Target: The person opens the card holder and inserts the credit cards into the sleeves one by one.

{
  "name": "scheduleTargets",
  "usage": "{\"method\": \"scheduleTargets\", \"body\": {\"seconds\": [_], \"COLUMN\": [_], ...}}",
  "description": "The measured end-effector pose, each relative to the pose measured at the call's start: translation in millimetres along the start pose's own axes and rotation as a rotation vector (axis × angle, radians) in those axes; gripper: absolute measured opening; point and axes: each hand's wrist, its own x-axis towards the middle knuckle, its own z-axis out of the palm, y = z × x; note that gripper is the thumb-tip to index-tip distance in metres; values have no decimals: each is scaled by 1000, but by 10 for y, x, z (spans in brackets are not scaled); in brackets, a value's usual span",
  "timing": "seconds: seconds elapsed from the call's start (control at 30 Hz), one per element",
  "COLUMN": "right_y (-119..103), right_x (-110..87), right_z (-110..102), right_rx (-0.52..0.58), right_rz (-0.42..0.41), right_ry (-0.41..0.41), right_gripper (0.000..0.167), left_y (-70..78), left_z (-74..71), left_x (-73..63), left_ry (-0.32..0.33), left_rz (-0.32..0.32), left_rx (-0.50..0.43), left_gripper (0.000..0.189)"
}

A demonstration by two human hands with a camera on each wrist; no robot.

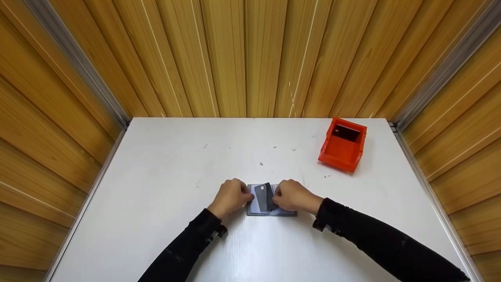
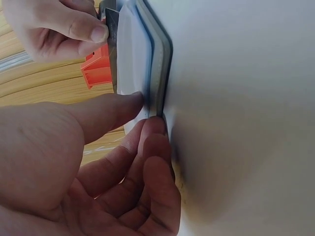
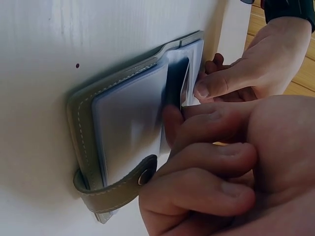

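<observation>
A grey-green card holder [image 3: 84, 123] lies spread open on the white table, its clear plastic sleeves [image 3: 130, 118] showing. My left hand [image 1: 231, 197] pinches the holder's left edge, with the thumb over the sleeves and fingertips at the cover. From the right, my right hand [image 1: 295, 196] pinches a dark card [image 2: 112, 44] standing tilted up over the sleeves. Beside it in the head view, a grey card [image 1: 261, 199] with a light chip mark leans over the holder. A strap [image 3: 115, 194] with a snap button curves up from the holder's near edge in the right wrist view.
A red plastic bin [image 1: 340, 150] stands at the back right of the white table [image 1: 176, 164], with a black card-like piece [image 1: 346, 133] at its far end. Wood-look panels [image 1: 258, 58] and metal rails [image 1: 424, 168] border the table.
</observation>
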Motion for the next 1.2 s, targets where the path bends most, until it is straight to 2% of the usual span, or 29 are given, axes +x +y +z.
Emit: {"method": "scheduleTargets", "body": {"seconds": [0.33,0.57,1.0,1.2], "right_y": [-23,-33,-65,-81], "right_x": [13,-9,13,5], "right_z": [34,55,118,129], "right_rx": [-2,-37,-6,-34], "right_rz": [-1,-69,-41,-71], "right_ry": [-17,21,10,-12], "right_gripper": [32,33,29,33], "left_y": [-3,-6,-2,12], "left_z": [4,13,14,7], "left_x": [-5,-13,-12,-16], "left_ry": [8,27,21,15], "left_rz": [5,10,7,-2], "left_rx": [-10,10,-19,-27], "left_gripper": [13,16,16,17]}}
